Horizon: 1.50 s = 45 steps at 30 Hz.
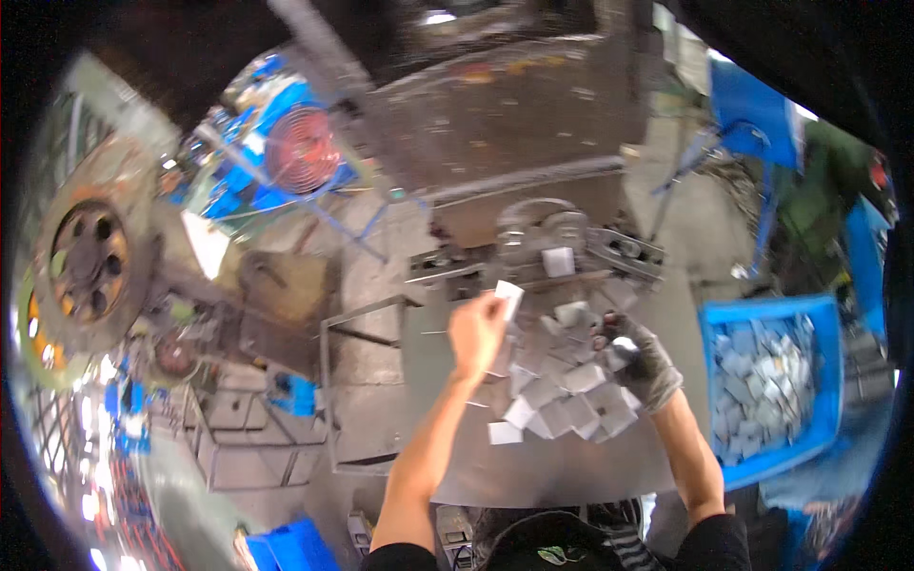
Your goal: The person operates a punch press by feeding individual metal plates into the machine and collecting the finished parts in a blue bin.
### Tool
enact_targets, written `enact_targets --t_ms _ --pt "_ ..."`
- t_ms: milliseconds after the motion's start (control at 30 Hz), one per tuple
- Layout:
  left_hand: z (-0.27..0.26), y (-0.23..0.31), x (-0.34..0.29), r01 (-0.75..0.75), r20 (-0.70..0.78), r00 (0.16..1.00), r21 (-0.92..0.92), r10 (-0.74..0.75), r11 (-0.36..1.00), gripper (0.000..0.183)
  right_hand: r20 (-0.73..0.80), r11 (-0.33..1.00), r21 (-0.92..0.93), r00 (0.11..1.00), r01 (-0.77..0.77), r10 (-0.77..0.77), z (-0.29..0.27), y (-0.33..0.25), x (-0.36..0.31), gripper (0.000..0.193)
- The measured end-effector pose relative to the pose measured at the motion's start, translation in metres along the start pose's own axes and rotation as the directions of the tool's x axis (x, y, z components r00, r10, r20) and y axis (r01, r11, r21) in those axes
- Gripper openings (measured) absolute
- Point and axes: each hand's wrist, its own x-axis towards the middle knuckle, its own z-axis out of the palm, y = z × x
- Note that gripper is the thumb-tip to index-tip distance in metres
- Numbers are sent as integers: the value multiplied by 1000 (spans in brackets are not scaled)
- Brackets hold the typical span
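My bare left hand (473, 338) pinches a small flat whitish plate (511, 299) between thumb and fingers, in front of the machine's die block (538, 231). Another pale plate (559, 262) stands at the front of that block. My right hand (651, 373) wears a grey glove, and its fingers curl over the right side of a loose pile of flat metal plates (578, 379). Something dark with a shiny spot shows at those fingers; I cannot make out what it is. One plate (506, 434) lies apart at the pile's near left.
A blue crate (711, 333) full of similar plates stands right of the metal table (562, 476). The large press (514, 124) rises beyond. A metal frame (328, 400) stands at left, with a flywheel machine (90, 247) and a red fan (303, 147) farther off.
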Motion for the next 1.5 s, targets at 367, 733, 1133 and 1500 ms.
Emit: enact_targets --t_ms 367,733,1133,1500 --pt "53 18 60 590 521 806 -676 -279 442 20 47 1000 12 999 -20 20 -18 21 -53 17" --pt "73 19 67 558 384 776 -788 -501 260 21 -50 993 112 999 19 -14 0 11 -41 20" --pt "53 10 63 639 525 758 -716 -388 281 20 -67 660 -709 908 249 -414 45 1 99 14" --pt "79 33 62 609 502 787 -728 -359 315 15 599 -201 -774 591 601 -540 -56 -21 163 23"
